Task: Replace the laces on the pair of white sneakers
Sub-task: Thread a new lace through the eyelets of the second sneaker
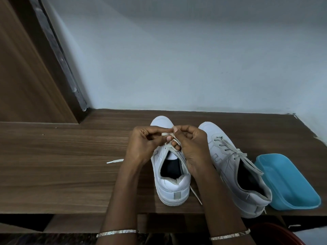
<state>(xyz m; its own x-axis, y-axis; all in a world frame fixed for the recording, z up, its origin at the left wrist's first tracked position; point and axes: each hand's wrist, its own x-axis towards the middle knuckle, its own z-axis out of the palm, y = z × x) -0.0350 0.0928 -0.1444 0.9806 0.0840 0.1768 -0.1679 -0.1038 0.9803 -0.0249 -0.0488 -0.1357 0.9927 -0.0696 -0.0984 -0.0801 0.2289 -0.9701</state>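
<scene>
Two white sneakers stand on a wooden table [62,165], toes pointing away from me. Over the eyelets of the left sneaker [170,184] both hands work a cream lace [166,134]. My left hand [143,144] pinches the lace between thumb and fingers. My right hand [192,145] also pinches it, with fingers hooked under the lace crossings. One lace end [115,161] pokes out on the table left of my left wrist; another end [195,195] trails past the heel. The right sneaker [235,170] is laced, its lace [235,151] lying loose.
A blue plastic tray [290,184] sits at the right, close beside the right sneaker. The table's front edge runs just below the sneakers' heels. A pale wall stands behind, and a wooden door [26,76] is at the far left. Both wrists wear bangles.
</scene>
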